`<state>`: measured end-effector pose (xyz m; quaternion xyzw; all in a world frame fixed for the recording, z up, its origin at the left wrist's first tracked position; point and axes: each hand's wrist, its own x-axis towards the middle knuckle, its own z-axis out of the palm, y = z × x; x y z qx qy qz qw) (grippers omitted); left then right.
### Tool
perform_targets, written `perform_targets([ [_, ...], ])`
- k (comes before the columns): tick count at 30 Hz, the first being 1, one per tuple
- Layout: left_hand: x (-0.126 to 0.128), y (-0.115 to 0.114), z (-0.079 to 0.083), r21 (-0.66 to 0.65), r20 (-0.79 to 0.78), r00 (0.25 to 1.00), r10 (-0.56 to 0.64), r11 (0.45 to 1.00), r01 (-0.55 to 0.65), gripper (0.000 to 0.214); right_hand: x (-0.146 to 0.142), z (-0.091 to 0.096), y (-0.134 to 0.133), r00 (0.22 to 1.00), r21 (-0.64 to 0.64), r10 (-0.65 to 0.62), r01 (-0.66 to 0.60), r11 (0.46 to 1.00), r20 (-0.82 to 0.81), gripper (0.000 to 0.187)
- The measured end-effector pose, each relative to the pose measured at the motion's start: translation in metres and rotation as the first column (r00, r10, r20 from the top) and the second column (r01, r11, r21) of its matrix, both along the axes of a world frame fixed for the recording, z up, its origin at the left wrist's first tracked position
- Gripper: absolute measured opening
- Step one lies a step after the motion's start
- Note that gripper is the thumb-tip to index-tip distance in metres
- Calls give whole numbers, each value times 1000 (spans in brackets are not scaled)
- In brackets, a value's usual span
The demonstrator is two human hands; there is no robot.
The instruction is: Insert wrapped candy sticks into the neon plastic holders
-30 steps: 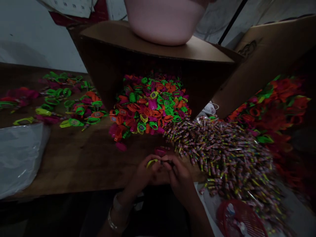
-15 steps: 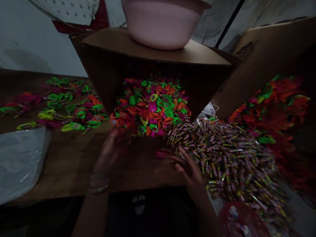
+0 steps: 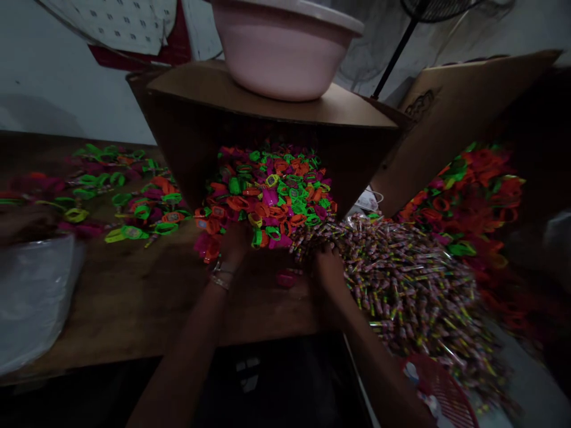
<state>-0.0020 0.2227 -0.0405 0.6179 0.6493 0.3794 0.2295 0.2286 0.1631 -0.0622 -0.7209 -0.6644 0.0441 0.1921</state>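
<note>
Head view: left hand (image 3: 235, 239) and right hand (image 3: 328, 264), grips indiscernible in dim toy pile (image 3: 272, 193).

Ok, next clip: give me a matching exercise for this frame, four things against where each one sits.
Things:
1. pink basin
2. clear plastic bag
3. red basket
4. left hand

Places:
A. bottom right, below the heap of wrapped sticks
B. on top of the cardboard box
C. at the near edge of the pile of coloured rings
D. far left, on the wooden table

Pairs: 1-B, 2-D, 3-A, 4-C
</note>
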Motion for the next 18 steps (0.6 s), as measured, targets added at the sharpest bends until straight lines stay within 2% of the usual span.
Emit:
perform_targets([
  [4,-5,-32,-9,-3,261,965,26,1000,-26,15,-4,4,21,997,-33,65,-66,997,-28,32],
  [7,4,-53,-22,-66,448,894,33,998,-3,21,0,11,30,985,-20,124,-127,992,-119,31],
  [9,15,-64,-31,-103,537,843,30,994,31,24,1,14,27,967,17,163,-163,987,-195,27],
  [12,31,-78,-38,-120,592,806,20,991,63,23,-5,10,5,924,95,184,-161,982,-336,14],
  [14,37,-89,-37,-112,593,805,-3,990,86,21,-12,0,-18,884,150,155,-98,984,-441,11],
  [16,37,-103,-34,-91,536,841,-79,984,151,20,-19,-13,-43,833,186,102,1,983,-544,11],
  [18,31,-116,-32,-88,414,897,-153,974,206,23,-25,-24,-66,773,187,53,85,979,-632,12],
])
